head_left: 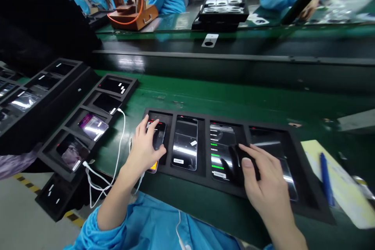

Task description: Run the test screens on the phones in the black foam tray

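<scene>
A black foam tray (205, 117) with several slots lies on the green bench in front of me, a phone in each slot. My left hand (146, 144) grips the leftmost phone (158, 136), thumb on its lit screen, fingers curled round its edge. My right hand (263, 179) rests over the divider between the two right-hand slots, fingers stretched out, fingertips touching the third phone (222, 152), whose screen shows green lines. The second phone (185, 143) lies untouched. The rightmost phone (278, 152) is partly hidden under my right hand.
Another black tray (93, 125) of phones sits at the left, with white cables (117, 152) running off it. More trays (35, 90) stand further left. A yellow sheet with a blue pen (325, 177) lies at right. People in blue coats work across the bench beside a wooden fixture (131, 8).
</scene>
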